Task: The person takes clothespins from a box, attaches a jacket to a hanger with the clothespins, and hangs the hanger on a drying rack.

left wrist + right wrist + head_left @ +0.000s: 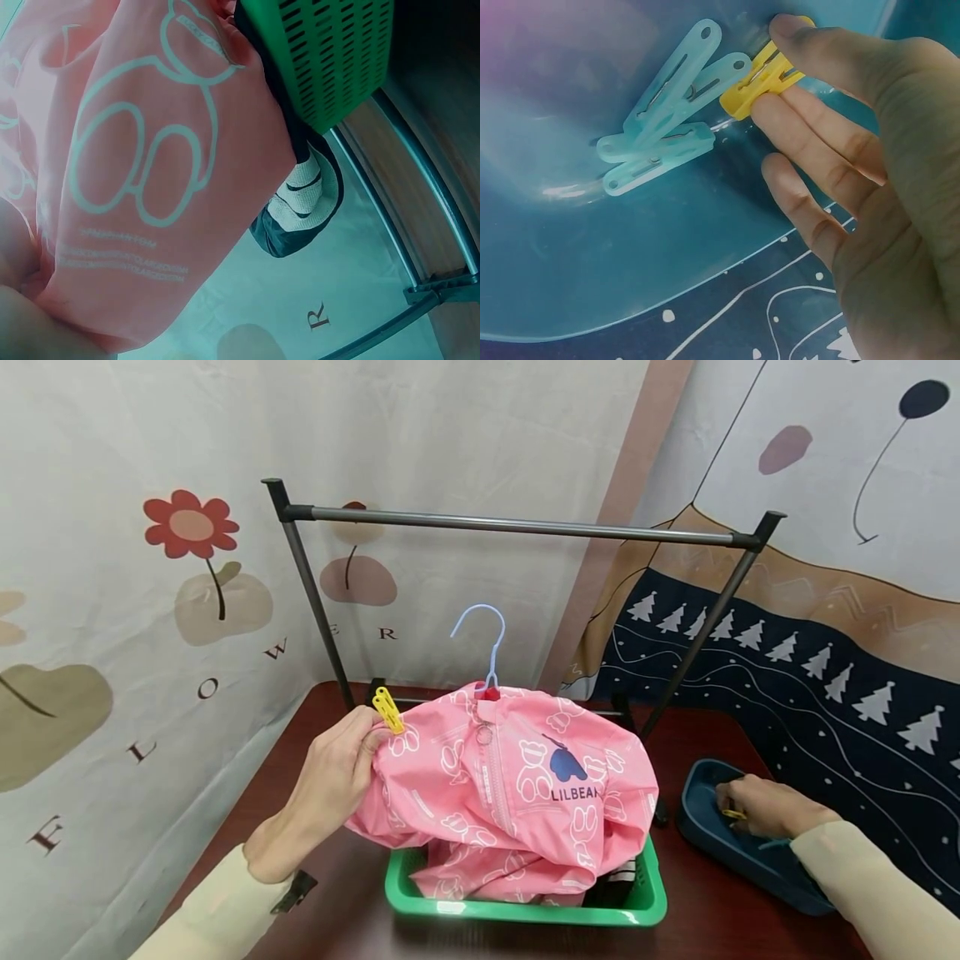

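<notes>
A pink child's jacket (517,777) with white bear outlines hangs on a pale blue hanger (495,643), its lower part down in a green basket (450,907). My left hand (337,768) grips the jacket's shoulder at the left, right beside a yellow clothespin (387,710) clipped there. Over at the right, my right hand (768,806) is inside a blue tray (701,777). In the right wrist view its thumb and fingers pinch a second yellow clothespin (761,79). Several turquoise clothespins (664,105) lie against it in the tray.
Behind the basket stands a metal clothes rack (517,525) with a horizontal bar. Dark clothing with white stripes (622,871) shows in the basket under the jacket. All stand on a dark red table (330,893), with printed curtains (487,435) behind.
</notes>
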Available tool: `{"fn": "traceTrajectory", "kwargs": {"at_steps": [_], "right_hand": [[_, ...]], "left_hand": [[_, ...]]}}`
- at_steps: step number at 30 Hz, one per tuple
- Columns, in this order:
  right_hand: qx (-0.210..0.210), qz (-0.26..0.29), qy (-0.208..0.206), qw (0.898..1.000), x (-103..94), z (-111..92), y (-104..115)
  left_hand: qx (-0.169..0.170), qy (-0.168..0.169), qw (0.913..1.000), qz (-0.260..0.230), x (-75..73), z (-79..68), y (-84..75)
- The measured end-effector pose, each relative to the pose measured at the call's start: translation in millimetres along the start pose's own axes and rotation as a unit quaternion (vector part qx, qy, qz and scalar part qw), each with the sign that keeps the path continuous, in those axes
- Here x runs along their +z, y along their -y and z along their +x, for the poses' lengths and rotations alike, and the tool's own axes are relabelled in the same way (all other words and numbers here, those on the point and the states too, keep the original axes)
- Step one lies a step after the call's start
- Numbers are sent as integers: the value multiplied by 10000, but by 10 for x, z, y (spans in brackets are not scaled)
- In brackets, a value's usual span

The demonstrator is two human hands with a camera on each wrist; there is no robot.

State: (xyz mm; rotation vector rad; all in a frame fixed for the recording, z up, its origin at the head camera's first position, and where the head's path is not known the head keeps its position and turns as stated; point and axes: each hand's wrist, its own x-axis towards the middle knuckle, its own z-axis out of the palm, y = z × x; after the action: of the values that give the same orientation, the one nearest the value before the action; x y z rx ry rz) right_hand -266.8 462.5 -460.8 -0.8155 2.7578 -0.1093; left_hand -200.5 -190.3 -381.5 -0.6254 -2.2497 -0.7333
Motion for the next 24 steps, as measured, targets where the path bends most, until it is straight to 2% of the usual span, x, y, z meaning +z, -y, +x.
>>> {"fn": "traceTrajectory", "kwargs": {"at_steps": [11, 24], "right_hand": [[171, 142, -67, 9997, -47, -6, 13], [84, 545, -687, 9961, -132, -47, 96]], "left_hand": [[93, -48, 9999, 57, 11, -1, 9], [45, 32, 10000, -12, 2, 2, 9]]}}
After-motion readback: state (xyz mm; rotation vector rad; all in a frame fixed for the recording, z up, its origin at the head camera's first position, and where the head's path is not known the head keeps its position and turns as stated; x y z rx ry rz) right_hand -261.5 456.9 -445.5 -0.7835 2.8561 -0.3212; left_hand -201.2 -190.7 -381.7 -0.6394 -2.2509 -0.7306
